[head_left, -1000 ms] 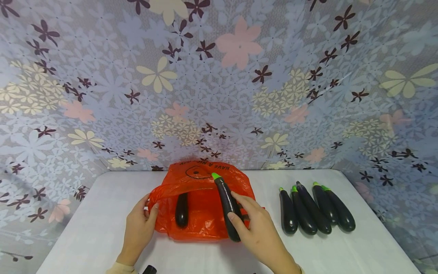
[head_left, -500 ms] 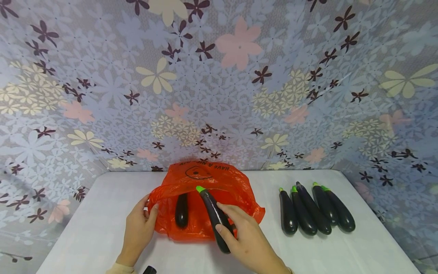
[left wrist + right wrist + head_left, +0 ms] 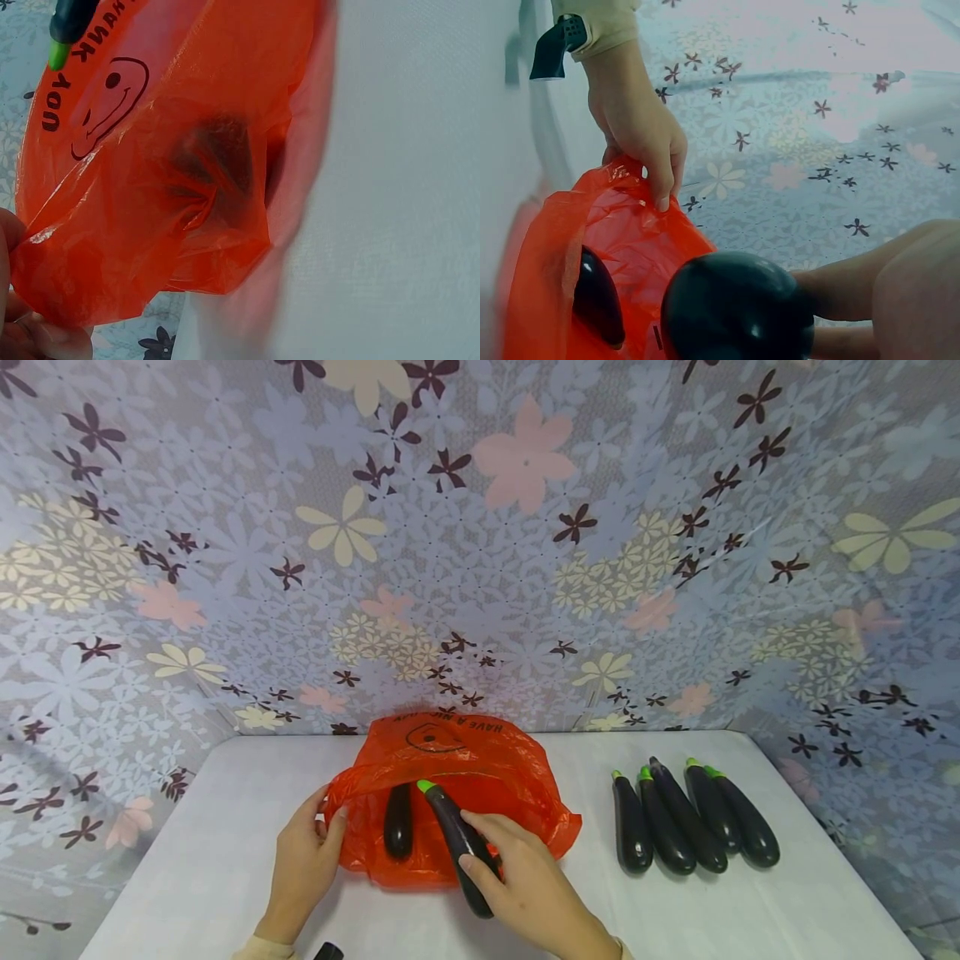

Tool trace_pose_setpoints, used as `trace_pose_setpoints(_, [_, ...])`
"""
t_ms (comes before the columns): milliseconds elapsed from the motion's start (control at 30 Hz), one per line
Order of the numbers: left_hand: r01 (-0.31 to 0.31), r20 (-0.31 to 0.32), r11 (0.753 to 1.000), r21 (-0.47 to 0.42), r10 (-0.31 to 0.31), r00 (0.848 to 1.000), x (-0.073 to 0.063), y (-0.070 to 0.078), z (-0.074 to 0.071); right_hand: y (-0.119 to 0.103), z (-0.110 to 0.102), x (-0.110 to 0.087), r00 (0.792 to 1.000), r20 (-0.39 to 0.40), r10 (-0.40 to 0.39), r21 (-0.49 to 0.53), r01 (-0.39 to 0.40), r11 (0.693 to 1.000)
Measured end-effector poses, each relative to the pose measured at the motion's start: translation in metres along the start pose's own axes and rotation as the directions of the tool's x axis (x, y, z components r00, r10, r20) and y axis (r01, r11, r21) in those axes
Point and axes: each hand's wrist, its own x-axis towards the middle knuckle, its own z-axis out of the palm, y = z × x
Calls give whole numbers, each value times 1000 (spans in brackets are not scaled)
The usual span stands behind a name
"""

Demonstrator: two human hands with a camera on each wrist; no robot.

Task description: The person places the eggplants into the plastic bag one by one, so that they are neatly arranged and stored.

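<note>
A red plastic bag (image 3: 517, 752) with black print lies on the table, its mouth facing me. My left hand (image 3: 309, 856) pinches the left edge of that mouth and holds it up. One dark eggplant (image 3: 399, 827) lies inside the bag, showing as a dark shape through the plastic in the left wrist view. My right hand (image 3: 528, 885) grips a second eggplant (image 3: 455, 835) round its middle, green stem end pointing away and to the left, in front of the bag's opening. In the right wrist view the held eggplant's rounded end (image 3: 735, 307) fills the lower middle.
Several eggplants (image 3: 686, 827) lie side by side at the right of the white table (image 3: 195, 827), stems toward the back. A flower-patterned cloth (image 3: 480, 568) hangs behind the table. A small black object (image 3: 328, 951) shows at the bottom edge, by the left sleeve.
My right hand has carried its eggplant left and toward me, its stem end tilting further left, now near the one in the bag. The left hand has stayed on the bag's edge.
</note>
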Motion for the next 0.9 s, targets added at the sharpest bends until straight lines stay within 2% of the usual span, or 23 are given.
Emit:
trace_pose_setpoints(267, [8, 8, 1000, -1, -8, 1000, 1, 1, -1, 5, 7, 12, 1000, 12, -9, -31, 9, 999])
trace_pose_setpoints(533, [18, 15, 1000, -4, -18, 1000, 1, 2, -2, 10, 12, 27, 999, 36, 25, -1, -25, 1000])
trace_pose_setpoints(700, [28, 25, 1000, 4, -28, 999, 2, 2, -1, 14, 16, 34, 999, 26, 29, 21, -30, 999])
trace_pose_setpoints(900, [37, 33, 999, 1, -37, 999, 1, 1, -2, 20, 24, 43, 997, 16, 75, 39, -76, 996])
